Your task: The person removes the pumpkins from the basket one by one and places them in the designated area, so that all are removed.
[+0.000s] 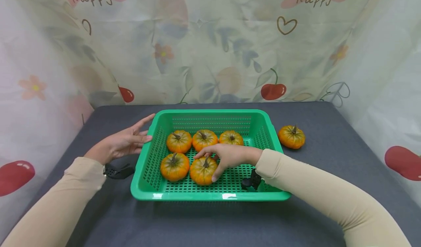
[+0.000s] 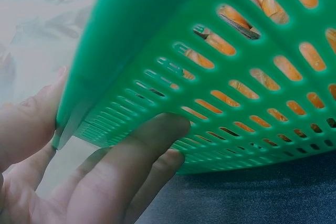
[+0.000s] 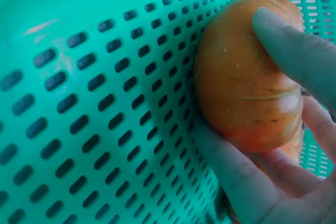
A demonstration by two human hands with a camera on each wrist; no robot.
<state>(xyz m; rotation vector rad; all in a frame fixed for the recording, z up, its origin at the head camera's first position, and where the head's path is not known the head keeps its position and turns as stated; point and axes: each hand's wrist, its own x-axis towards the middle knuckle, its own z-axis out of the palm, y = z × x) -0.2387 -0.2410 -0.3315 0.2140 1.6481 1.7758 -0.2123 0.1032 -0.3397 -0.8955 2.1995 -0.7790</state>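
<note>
Landmark: the green basket [image 1: 210, 196], on a dark cloth [image 1: 210, 225]. From my end of the feed I count five small orange pumpkins inside it and one outside.

Back row, toward the basket's far wall: left pumpkin [image 1: 179, 142], middle pumpkin [image 1: 205, 141], right pumpkin [image 1: 231, 138], the last partly behind the right hand [image 1: 234, 155]. Front row, nearer the basket's near wall: front-left pumpkin [image 1: 175, 168] and, just beside it, the gripped pumpkin [image 1: 201, 172]. Loose pumpkin [image 1: 291, 137]: on the cloth, just off the basket's right side.

Right hand reaches in over the basket's right side and holds the gripped pumpkin, thumb on one flank, fingers round the other. I cannot tell whether its base bears full weight on the basket floor. Left hand [image 1: 123, 143] is at the basket's left rim, fingers fairly straight and spread, touching the wall from outside and gripping nothing.

Handling, my judgement: I would hold the ribbed sides rather than the stem, with light, even pressure, as the smooth skin may roll. Neighbours sit close, so I favour straight up-and-down moves over sideways ones. Black wrist camera [image 1: 251, 181] hangs low inside the basket; mind the near wall. Left-hand contact should help steady the basket.
</note>
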